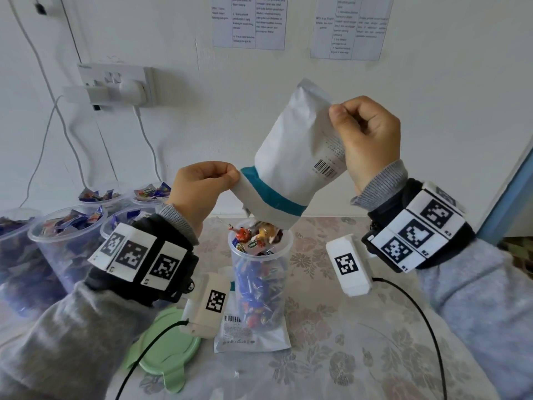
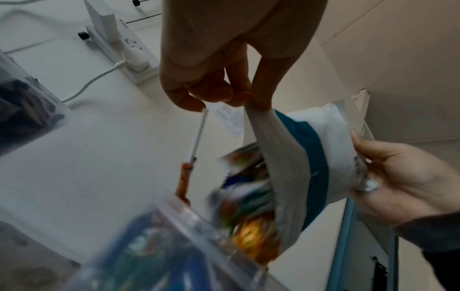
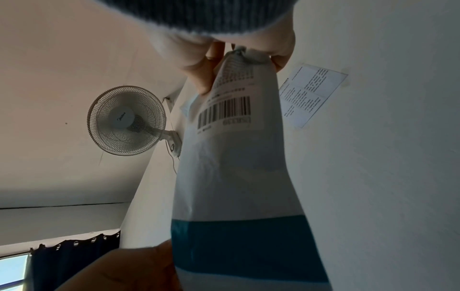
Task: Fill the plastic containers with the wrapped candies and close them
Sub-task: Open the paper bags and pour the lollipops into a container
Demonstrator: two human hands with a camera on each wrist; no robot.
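A white candy bag (image 1: 291, 157) with a teal band hangs upside down over a tall clear container (image 1: 261, 281). My left hand (image 1: 202, 186) pinches the bag's open edge by the mouth. My right hand (image 1: 366, 142) grips the bag's upper side near the barcode. Wrapped candies (image 1: 256, 236) spill from the mouth and heap above the container's rim. In the left wrist view the bag (image 2: 311, 157) gapes with blurred candies (image 2: 246, 206) falling toward the container (image 2: 174, 246). The right wrist view shows the bag (image 3: 236, 157) hanging from my fingers (image 3: 206, 74).
Several open candy-filled containers (image 1: 69, 235) stand at the left by the wall. A pale green lid (image 1: 167, 350) lies at the front left. An empty flat bag (image 1: 248, 333) lies under the tall container. Power strip and cables (image 1: 115, 85) hang on the wall.
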